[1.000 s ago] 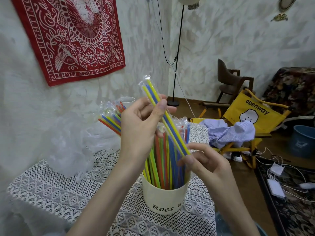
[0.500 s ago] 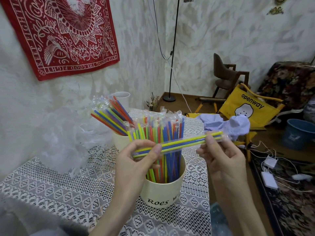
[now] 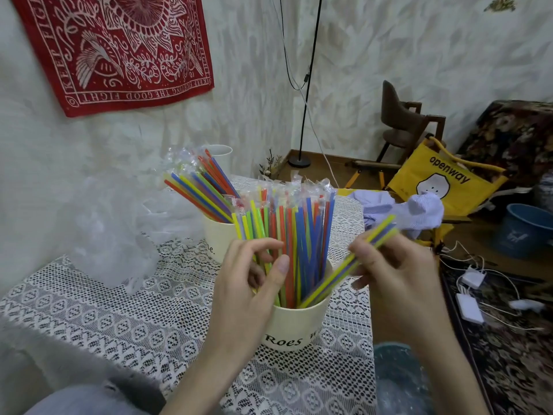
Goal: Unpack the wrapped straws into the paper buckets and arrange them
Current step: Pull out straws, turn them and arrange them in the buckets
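A cream paper bucket (image 3: 294, 330) marked "Roes" stands on the lace-covered table, packed with several upright wrapped straws (image 3: 294, 235) in red, blue, yellow and green. My right hand (image 3: 395, 274) grips a small bundle of yellow and blue straws (image 3: 347, 266), tilted, with its lower end inside the bucket's right side. My left hand (image 3: 248, 292) hovers at the bucket's left rim, fingers spread among the straws, holding nothing. A second cream bucket (image 3: 217, 238) behind holds more straws (image 3: 197, 187) leaning left.
Crumpled clear plastic wrap (image 3: 119, 232) lies on the table at the left. A white cup (image 3: 223, 158) stands at the back near the wall. Off the table's right edge are a yellow folding chair (image 3: 443, 181), a striped cloth (image 3: 410, 211), a blue bin (image 3: 526, 232) and cables on a rug.
The straw bundle was held level between both hands; now my left hand has let go, and my right hand has tipped the bundle's lower end down into the front bucket.
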